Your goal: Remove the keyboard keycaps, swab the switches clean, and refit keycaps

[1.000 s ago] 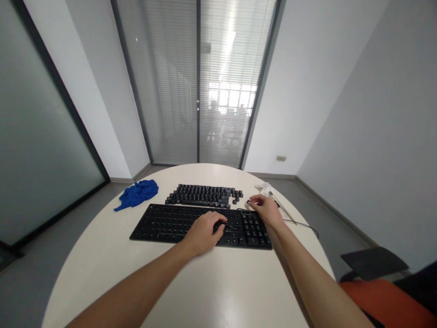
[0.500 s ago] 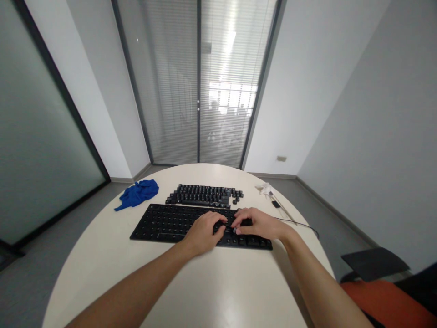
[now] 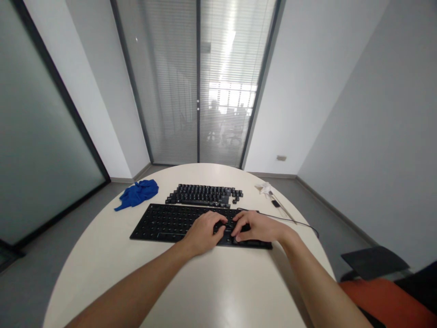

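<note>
A black keyboard (image 3: 164, 223) lies across the round table, with many of its key positions bare. My left hand (image 3: 204, 232) rests on its middle, fingers bent over it and thumb apart, holding nothing. My right hand (image 3: 257, 226) is over the right-hand part, thumb and fingertips closed together low on the board. They pinch a small black keycap (image 3: 235, 239), mostly covered by the fingers. Behind the board, loose black keycaps (image 3: 201, 195) stand in rows laid out like a keyboard. The right hand and wrist hide much of the number-pad end.
A crumpled blue cloth (image 3: 138, 193) lies at the back left of the table (image 3: 211, 287). At the back right are a white crumpled piece (image 3: 264, 187), a thin stick (image 3: 285, 208), a small black piece (image 3: 275, 203) and the cable (image 3: 305, 224). An orange-seated chair (image 3: 385, 300) stands at right.
My right hand has lowered and shifted slightly toward the near edge of the keyboard, its fingertips now down at the keys. The left hand stays where it was.
</note>
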Demonstrator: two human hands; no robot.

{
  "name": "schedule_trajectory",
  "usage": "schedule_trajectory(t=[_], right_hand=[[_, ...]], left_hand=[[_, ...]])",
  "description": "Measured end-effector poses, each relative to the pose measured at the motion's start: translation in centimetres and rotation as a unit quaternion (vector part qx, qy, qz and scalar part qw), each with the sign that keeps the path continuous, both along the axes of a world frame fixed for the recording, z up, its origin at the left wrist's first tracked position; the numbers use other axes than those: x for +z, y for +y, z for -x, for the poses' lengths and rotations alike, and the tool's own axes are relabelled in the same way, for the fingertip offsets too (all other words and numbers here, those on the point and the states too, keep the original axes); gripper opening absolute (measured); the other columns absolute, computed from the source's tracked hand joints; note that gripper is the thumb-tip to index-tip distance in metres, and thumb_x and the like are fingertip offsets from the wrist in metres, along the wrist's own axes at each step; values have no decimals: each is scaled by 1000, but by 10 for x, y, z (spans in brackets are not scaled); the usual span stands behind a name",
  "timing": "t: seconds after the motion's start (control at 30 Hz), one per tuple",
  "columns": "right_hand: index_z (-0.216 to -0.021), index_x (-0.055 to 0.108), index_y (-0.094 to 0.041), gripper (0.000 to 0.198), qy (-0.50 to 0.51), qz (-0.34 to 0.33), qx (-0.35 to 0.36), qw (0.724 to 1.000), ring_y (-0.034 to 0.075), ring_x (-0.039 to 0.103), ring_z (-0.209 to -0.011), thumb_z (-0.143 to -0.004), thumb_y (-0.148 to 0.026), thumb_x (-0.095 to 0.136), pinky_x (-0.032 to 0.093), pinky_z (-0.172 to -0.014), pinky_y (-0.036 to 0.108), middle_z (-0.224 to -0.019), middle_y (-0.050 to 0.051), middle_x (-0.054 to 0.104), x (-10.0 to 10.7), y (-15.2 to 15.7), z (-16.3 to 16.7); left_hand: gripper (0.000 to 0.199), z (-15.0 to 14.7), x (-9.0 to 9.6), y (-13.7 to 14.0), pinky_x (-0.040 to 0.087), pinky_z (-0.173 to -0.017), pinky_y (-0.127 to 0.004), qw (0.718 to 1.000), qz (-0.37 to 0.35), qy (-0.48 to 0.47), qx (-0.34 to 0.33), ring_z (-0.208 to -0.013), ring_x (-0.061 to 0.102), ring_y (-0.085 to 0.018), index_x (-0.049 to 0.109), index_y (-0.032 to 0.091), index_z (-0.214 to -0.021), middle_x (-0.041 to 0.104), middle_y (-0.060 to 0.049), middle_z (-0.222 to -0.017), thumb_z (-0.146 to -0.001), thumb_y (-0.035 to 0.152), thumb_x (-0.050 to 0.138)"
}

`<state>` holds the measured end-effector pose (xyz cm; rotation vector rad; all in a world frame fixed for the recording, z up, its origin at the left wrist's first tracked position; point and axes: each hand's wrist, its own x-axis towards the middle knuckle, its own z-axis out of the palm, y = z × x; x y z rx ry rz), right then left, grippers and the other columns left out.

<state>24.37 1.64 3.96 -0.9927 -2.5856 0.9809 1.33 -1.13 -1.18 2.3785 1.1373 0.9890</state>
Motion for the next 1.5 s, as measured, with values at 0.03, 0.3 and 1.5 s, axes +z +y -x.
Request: schedule_trajectory(t=[0.03, 0.3, 1.5], right_hand=[[-94, 82, -30, 19, 0, 4, -1, 1000, 26, 62, -113, -80, -38, 74, 47, -93, 30, -104, 3, 74, 0, 0, 0], [-90, 82, -28, 16, 0, 18, -4, 1000, 25, 59, -117, -81, -38, 73, 42, -102, 32, -97, 1, 77, -1, 1, -1], [-104, 75, -21, 27, 26, -132, -190, 972, 26, 68, -100, -94, -39, 56, 51, -93, 38, -108, 8, 75, -36, 34, -28]], left_hand=[[20, 0, 0, 0, 50, -92, -37, 1000, -5, 2, -6, -100, 63, -23, 67, 21, -104, 72, -5, -104, -86, 15, 59], [24, 1, 2, -5, 47, -94, -39, 997, -42, 24, -55, -101, 62, -24, 65, 21, -105, 70, -6, -106, -81, 18, 66], [17, -3, -2, -4, 47, -94, -34, 958, -186, 130, -174, -103, 63, -20, 68, 19, -106, 72, -4, -112, -98, 29, 58]])
